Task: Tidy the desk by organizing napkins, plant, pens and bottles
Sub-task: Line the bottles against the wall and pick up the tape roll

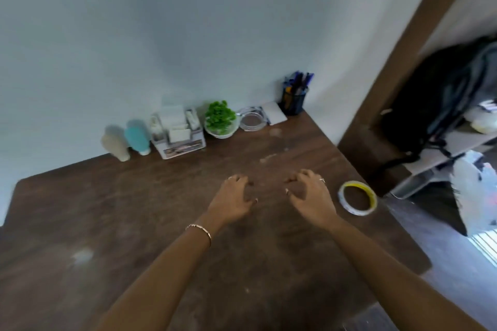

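Along the wall at the back of the dark wooden desk (134, 209) stand a beige bottle (116, 144) and a teal bottle (137, 137), upside down on their caps. To their right sit a napkin holder (177, 133), a small green plant (220, 119) in a white bowl, and a dark mesh pen cup (294, 97) full of pens. My left hand (233, 199) and my right hand (309, 196) hover over the middle of the desk, fingers curled and apart, holding nothing.
A clear glass dish (251, 119) and a white card (274, 112) lie between the plant and the pen cup. A yellow-edged tape roll (357, 197) lies near the desk's right edge. Beyond that edge are a brown door frame (408, 43), a dark bag (441, 94) and a shelf.
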